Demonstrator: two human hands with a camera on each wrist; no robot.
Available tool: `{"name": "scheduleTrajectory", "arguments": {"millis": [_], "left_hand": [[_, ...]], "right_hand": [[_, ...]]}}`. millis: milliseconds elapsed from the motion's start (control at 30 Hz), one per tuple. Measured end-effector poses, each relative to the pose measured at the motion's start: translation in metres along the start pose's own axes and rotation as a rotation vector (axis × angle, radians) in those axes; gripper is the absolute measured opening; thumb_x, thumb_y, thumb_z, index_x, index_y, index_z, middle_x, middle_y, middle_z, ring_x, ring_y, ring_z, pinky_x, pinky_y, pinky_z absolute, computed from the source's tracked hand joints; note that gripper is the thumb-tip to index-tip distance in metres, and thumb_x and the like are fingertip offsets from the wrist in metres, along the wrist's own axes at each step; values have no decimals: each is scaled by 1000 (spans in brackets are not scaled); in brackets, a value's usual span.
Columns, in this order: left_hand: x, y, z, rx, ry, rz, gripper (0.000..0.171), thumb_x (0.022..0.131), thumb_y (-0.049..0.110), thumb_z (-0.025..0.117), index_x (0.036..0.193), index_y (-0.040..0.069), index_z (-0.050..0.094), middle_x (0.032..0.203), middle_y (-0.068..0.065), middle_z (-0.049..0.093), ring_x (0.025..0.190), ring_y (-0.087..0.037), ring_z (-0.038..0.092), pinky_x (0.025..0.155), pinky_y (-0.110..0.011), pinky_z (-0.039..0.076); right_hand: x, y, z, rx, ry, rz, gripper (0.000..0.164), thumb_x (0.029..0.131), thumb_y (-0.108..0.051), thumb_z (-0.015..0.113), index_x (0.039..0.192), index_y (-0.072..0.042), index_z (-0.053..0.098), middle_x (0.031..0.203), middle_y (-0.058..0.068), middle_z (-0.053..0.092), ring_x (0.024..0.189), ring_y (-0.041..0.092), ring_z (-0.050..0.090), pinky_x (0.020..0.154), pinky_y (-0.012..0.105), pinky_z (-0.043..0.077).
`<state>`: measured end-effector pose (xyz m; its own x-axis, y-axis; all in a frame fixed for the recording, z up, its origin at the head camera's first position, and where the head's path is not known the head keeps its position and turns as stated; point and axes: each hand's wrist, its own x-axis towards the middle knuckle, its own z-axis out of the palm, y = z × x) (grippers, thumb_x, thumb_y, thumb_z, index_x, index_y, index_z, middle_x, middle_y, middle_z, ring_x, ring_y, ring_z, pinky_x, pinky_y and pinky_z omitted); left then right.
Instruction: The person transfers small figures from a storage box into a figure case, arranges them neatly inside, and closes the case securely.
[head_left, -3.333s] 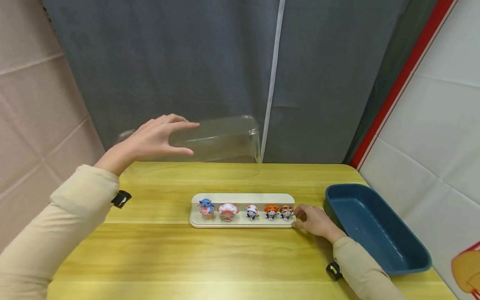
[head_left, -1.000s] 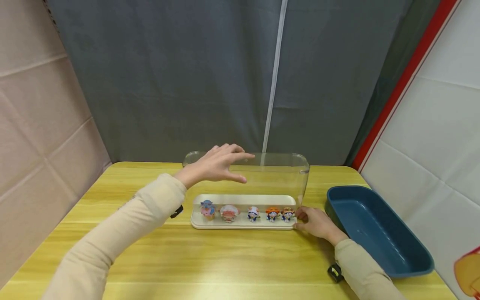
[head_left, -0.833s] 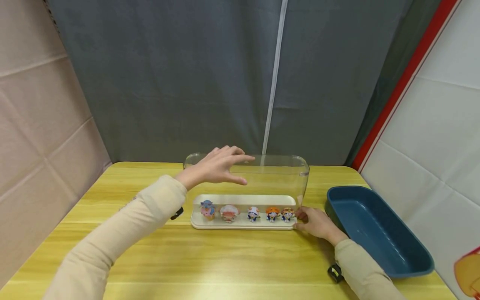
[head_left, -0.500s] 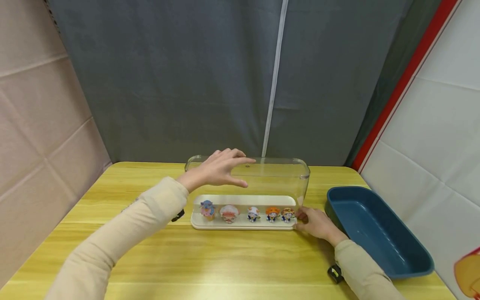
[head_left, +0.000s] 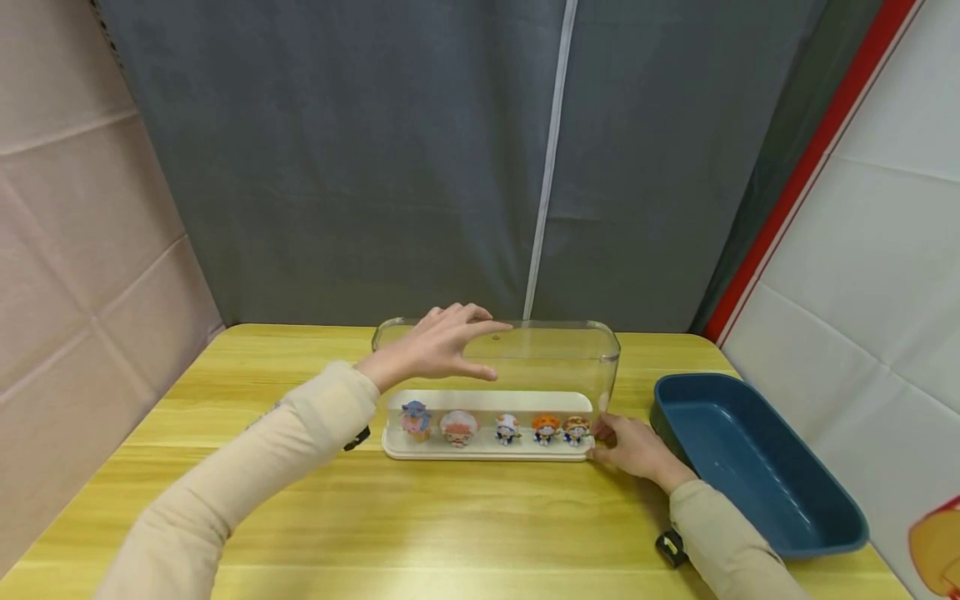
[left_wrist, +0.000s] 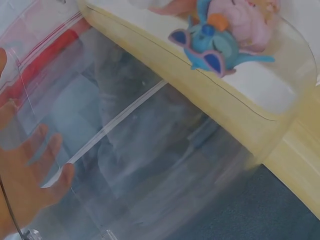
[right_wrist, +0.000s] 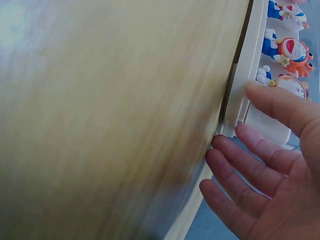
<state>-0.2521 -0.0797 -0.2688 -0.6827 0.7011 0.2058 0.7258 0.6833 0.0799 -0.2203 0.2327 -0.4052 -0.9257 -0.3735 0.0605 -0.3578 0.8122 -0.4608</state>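
Observation:
In the head view, my left hand holds a clear plastic cover from above, thumb toward the front and fingers spread across its top. Below it, a white display base lies on the table with several small figurines in a row, including a blue-and-pink one at the left end and an orange-hatted one. The figurines show through the cover; whether its lower rim touches the base I cannot tell. My right hand grips the base's right end, its thumb against the rim in the right wrist view.
A dark blue tub stands at the table's right side, just beyond my right hand. The wooden table meets a grey curtain behind, with pale cloth walls at both sides.
My left hand brought the clear cover from the back left to over the base, then lowered it slightly over the last second. My right hand stays at the base's right end.

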Motion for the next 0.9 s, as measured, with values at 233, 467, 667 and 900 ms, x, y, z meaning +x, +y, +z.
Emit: {"name": "scheduleTrajectory", "arguments": {"millis": [233, 467, 667, 900], "left_hand": [[-2, -1, 10, 33, 15, 16, 69, 73, 59, 58, 132, 28, 41, 123, -3, 42, 102, -18, 41, 76, -34, 33], [-6, 2, 20, 43, 8, 17, 70, 72, 60, 58, 132, 26, 42, 125, -4, 41, 103, -20, 41, 73, -34, 33], [-9, 3, 28, 15, 14, 12, 68, 73, 56, 61, 132, 26, 42, 127, -5, 40, 104, -21, 40, 75, -36, 33], [-11, 1, 35, 21, 18, 13, 69, 74, 57, 59, 132, 27, 41, 129, -6, 39, 111, -23, 39, 81, -38, 33]], "right_hand": [[0, 0, 0, -3, -6, -4, 24, 72, -21, 72, 87, -9, 58, 79, 0, 58, 74, 18, 55, 65, 33, 45], [0, 0, -1, -1, -8, -2, 24, 72, -22, 72, 85, -9, 57, 79, 0, 58, 74, 18, 55, 64, 33, 45], [0, 2, 0, 0, -4, 2, 26, 71, -22, 73, 85, -8, 56, 79, 1, 58, 74, 18, 56, 65, 33, 45], [0, 1, -1, -6, -6, -6, 30, 69, -23, 74, 86, -7, 56, 80, 1, 58, 75, 19, 56, 65, 34, 45]]}}
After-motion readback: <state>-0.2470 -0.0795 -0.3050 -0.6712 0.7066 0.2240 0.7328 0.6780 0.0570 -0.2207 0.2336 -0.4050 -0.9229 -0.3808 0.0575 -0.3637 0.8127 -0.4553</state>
